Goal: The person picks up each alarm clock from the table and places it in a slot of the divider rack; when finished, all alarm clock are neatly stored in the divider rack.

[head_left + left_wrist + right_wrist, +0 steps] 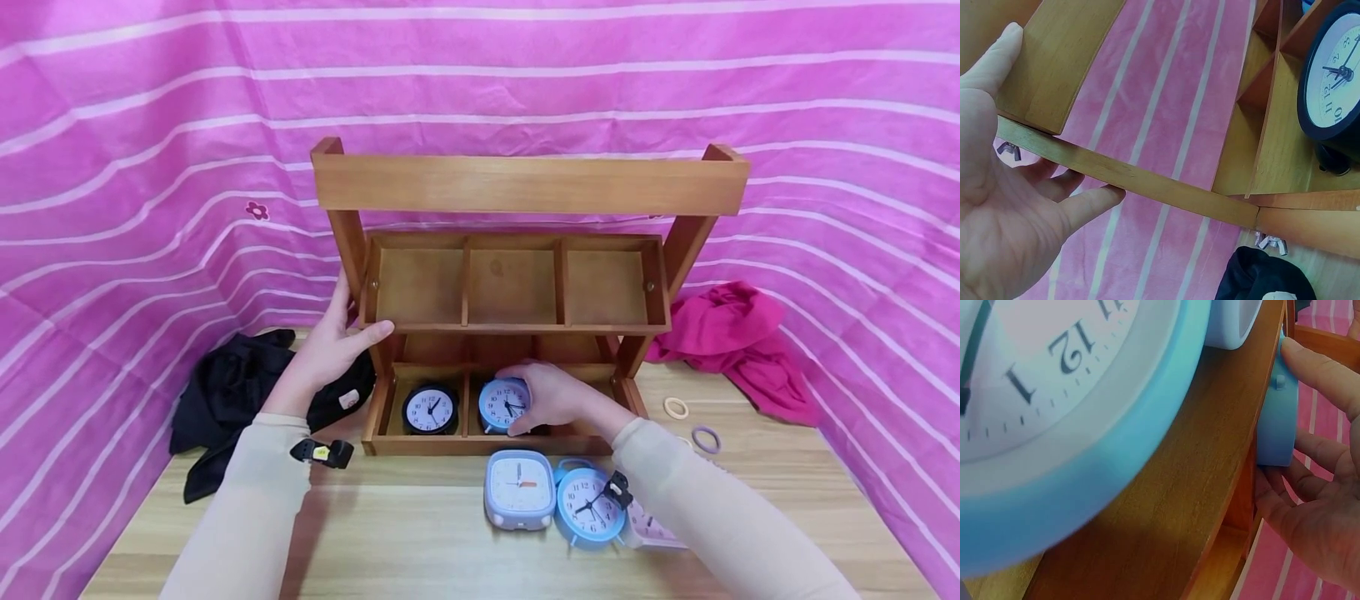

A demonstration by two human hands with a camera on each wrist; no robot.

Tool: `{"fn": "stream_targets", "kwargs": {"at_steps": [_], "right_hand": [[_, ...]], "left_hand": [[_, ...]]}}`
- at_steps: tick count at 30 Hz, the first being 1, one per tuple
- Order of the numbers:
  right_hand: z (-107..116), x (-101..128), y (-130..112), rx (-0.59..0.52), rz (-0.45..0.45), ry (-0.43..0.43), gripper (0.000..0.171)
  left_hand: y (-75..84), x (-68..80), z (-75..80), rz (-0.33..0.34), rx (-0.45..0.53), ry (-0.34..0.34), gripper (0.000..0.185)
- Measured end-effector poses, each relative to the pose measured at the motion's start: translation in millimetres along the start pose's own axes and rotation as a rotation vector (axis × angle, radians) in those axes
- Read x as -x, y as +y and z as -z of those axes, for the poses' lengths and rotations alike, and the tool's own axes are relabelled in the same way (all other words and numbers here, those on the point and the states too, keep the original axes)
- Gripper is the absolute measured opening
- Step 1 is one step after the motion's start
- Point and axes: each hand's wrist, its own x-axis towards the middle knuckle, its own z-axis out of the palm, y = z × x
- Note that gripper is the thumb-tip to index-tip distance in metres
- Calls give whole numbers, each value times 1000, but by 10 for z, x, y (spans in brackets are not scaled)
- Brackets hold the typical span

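Note:
My left hand (327, 354) holds the left side of a two-tier wooden shelf (525, 185). In the left wrist view its thumb (997, 59) lies on the upper tray and the fingers reach behind the side post (1129, 174). With the right hand (558, 392) I grip a round blue alarm clock (498, 406) in the middle compartment of the lower tray. The right wrist view shows thumb and fingers around the blue clock's body (1277, 422). A black round alarm clock (431, 410) stands in the lower left compartment.
In front of the shelf stand a lavender square clock (520, 487), another blue round clock (591, 508) and a pink clock (652, 529), partly behind my right sleeve. Black cloth (232, 392) lies left, magenta cloth (738, 346) right, near small rings (706, 439).

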Motion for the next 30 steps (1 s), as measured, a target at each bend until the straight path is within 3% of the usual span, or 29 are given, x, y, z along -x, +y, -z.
{"fn": "stream_targets", "kwargs": {"at_steps": [16, 30], "right_hand": [[16, -34, 3, 36, -76, -105, 72], [-75, -35, -10, 82, -66, -54, 70]], "left_hand": [[22, 14, 6, 52, -39, -5, 106], [12, 8, 9, 38, -16, -5, 107]]}}
